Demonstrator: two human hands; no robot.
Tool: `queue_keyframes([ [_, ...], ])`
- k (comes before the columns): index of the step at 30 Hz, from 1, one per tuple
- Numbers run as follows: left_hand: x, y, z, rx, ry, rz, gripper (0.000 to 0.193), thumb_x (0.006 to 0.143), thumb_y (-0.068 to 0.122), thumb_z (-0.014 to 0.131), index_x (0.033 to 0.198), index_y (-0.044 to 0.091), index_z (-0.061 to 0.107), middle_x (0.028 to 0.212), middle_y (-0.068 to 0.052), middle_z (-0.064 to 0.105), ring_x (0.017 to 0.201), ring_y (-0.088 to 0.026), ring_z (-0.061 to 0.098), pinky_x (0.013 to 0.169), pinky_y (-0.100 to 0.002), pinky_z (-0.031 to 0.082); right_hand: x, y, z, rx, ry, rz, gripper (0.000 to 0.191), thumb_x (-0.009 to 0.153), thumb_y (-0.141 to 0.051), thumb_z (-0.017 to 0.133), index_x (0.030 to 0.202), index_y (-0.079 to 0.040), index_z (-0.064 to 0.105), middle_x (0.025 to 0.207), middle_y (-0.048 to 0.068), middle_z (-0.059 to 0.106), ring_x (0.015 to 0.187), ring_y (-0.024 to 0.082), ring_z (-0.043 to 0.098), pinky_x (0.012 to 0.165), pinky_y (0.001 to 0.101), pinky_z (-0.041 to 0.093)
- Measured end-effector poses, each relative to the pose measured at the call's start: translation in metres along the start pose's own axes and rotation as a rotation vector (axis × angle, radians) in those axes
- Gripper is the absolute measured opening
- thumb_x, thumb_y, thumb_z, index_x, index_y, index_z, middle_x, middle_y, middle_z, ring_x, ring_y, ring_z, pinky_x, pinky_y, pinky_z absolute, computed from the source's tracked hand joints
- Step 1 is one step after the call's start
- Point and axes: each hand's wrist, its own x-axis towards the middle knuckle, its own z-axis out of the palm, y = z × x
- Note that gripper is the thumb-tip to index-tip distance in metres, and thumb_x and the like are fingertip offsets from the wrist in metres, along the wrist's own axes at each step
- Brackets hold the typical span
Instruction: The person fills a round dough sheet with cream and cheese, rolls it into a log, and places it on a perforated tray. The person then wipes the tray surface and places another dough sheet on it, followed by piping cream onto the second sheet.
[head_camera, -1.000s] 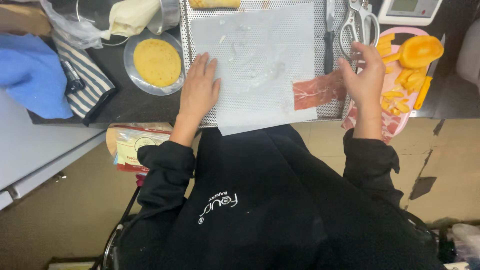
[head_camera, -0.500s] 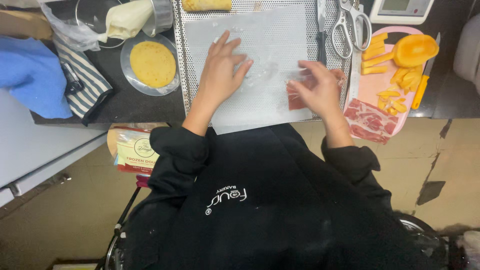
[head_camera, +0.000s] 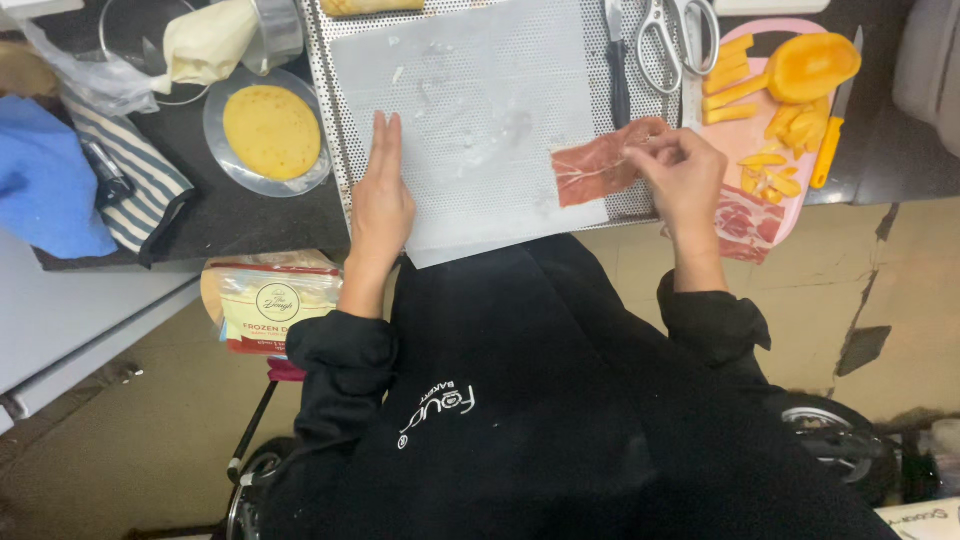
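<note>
Here, ham slice in right hand grip

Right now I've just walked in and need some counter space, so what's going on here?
A person in a black top is working over a perforated metal tray lined with a parchment sheet. The left hand lies flat on the sheet's left edge. The right hand pinches a thin slice of cured meat at the sheet's right edge. More slices and orange fruit strips sit on a pink board beside it; scissors lie above.
</note>
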Motion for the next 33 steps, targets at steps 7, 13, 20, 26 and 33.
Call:
queue_keyframes([
  [7, -0.001, 0.007, 0.009, 0.117, 0.085, 0.328, 0.074, 0.081, -0.019, 0.041, 0.150, 0.004, 0.047, 0.165, -0.024, 0.029, 0.156, -0.045, 0.028, 0.128, -0.046, 0.029, 0.000, 0.074, -0.052, -0.093, 0.112, 0.097, 0.016, 0.106, -0.005, 0.064, 0.105, 0.009, 0.072, 0.084, 0.011, 0.075, 0.070, 0.014, 0.071, 0.060, 0.0271, 0.054],
  [13, -0.001, 0.044, 0.031, 0.006, 0.001, 0.399, 0.077, 0.080, -0.003, 0.051, 0.155, -0.002, 0.036, 0.165, -0.024, 0.028, 0.156, -0.046, 0.018, 0.129, -0.050, 0.020, -0.004, 0.094, -0.045, 0.409, 0.107, 0.104, 0.043, 0.109, 0.004, 0.034, 0.152, 0.005, 0.042, 0.148, 0.021, 0.055, 0.129, 0.030, 0.068, 0.106, 0.0377, 0.059],
  [20, -0.010, 0.129, 0.101, -0.091, -0.154, 0.540, 0.073, 0.102, 0.028, 0.057, 0.159, -0.003, 0.024, 0.168, -0.025, 0.019, 0.159, -0.041, 0.017, 0.128, -0.054, 0.018, -0.010, -0.018, 0.042, 1.246, -0.312, 0.012, 0.067, 0.112, -0.043, 0.040, 0.167, -0.011, 0.020, 0.176, 0.011, 0.020, 0.165, 0.030, 0.020, 0.134, 0.0439, 0.025],
  [26, -0.019, 0.152, 0.100, -0.220, -0.051, 0.624, 0.067, 0.107, 0.029, 0.052, 0.161, 0.001, 0.025, 0.171, -0.020, 0.022, 0.161, -0.036, 0.019, 0.131, -0.051, 0.024, 0.030, -0.072, 0.047, 1.449, -0.554, -0.065, 0.076, 0.106, -0.071, 0.030, 0.165, -0.023, 0.024, 0.173, -0.001, 0.025, 0.157, 0.017, 0.023, 0.125, 0.0396, 0.028],
  [33, -0.043, 0.122, 0.051, -0.277, -0.042, 0.588, 0.059, 0.101, 0.030, 0.060, 0.152, 0.006, 0.043, 0.157, -0.016, 0.044, 0.150, -0.035, 0.041, 0.126, -0.046, 0.037, 0.053, -0.085, 0.080, 1.449, -0.579, 0.048, 0.077, 0.102, -0.070, 0.034, 0.163, -0.023, 0.033, 0.169, -0.001, 0.035, 0.156, 0.022, 0.035, 0.123, 0.0442, 0.034],
])
